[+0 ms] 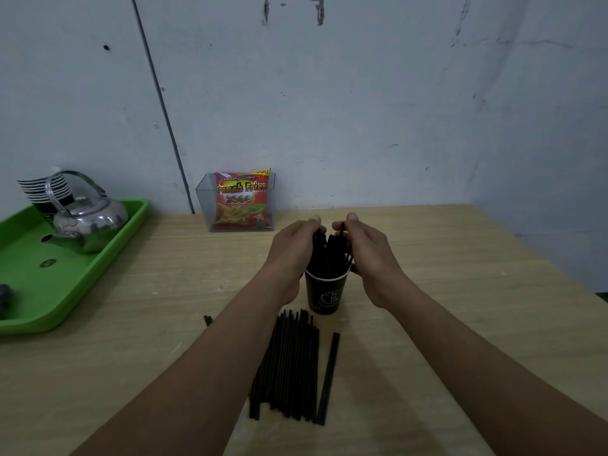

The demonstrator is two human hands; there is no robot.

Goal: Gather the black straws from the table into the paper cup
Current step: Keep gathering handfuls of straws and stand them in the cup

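Over one paper cup (324,292), left hand (292,246), right hand (370,250), both gripping straws (320,253)

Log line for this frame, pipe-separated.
step: bundle in cup | left hand: grips bundle | right hand: grips bundle | cup: upright | loose straws: on table

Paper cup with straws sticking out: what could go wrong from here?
The left hand and right hand grip the standing straws above the rim of the paper cup; a sideways tug might tip it. The left forearm hangs over the loose straws on the table; a sweep could scatter them.
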